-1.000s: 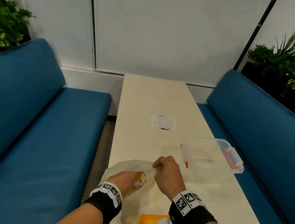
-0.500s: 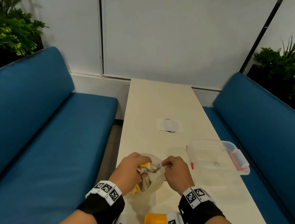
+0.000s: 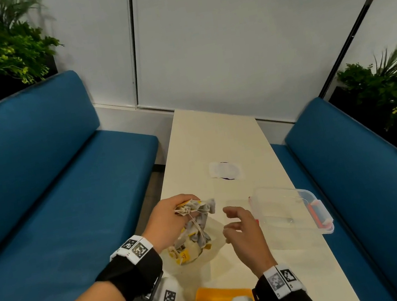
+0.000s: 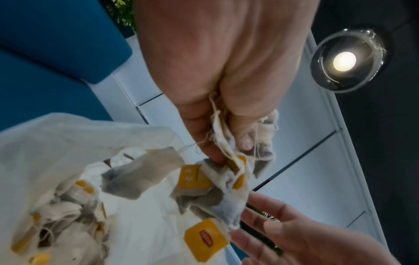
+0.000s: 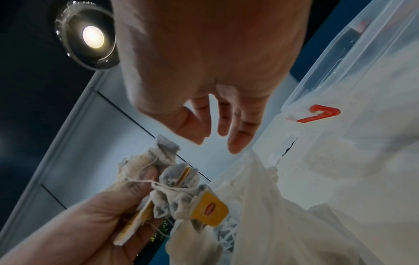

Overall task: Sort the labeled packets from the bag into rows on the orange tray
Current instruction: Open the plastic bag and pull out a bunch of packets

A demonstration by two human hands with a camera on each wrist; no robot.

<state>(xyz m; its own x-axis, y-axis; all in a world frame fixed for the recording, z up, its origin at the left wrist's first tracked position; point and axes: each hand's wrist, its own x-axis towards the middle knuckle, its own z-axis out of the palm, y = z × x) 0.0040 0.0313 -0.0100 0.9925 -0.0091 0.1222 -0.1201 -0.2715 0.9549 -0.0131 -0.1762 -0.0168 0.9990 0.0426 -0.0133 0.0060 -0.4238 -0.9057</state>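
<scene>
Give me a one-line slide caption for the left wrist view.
Left hand grips a tangled clump of tea bags above the open plastic bag.

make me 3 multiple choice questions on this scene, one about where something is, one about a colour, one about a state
1. Where is the clear plastic box?
A. on the table, to the right of both hands
B. on the left bench
C. on the orange tray

2. What colour are the paper tags on the tea bags?
A. green
B. yellow
C. blue

3. What is the right hand doing?
A. gripping the box
B. pinching the bag rim
C. open, holding nothing

Answers: 1 A, the head view shows the box on the table right of the hands. 2 B, the left wrist view shows yellow tags. 3 C, its fingers are spread beside the bunch that the left hand holds above the plastic bag.
</scene>
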